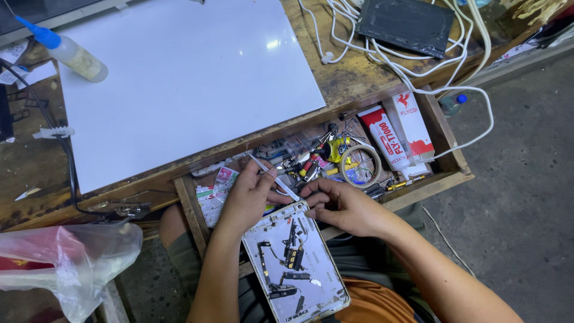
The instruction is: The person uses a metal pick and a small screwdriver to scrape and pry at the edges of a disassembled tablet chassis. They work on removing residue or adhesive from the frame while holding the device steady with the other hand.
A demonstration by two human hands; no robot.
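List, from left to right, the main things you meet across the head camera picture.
Plastic bag → glue bottle → white board → left hand → right hand → tape roll → red and white tube → dark pad.

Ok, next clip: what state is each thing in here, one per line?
Tablet back shell: opened up, inner parts exposed, tilted on the lap.
Tweezers: held in left hand, tips over the shell's top edge.
Right hand: fingers curled at the shell's top corner.
Wooden drawer: pulled open, cluttered with tools.
Tape roll: lying flat in drawer.
Squeeze bottle: capped, lying on its side.
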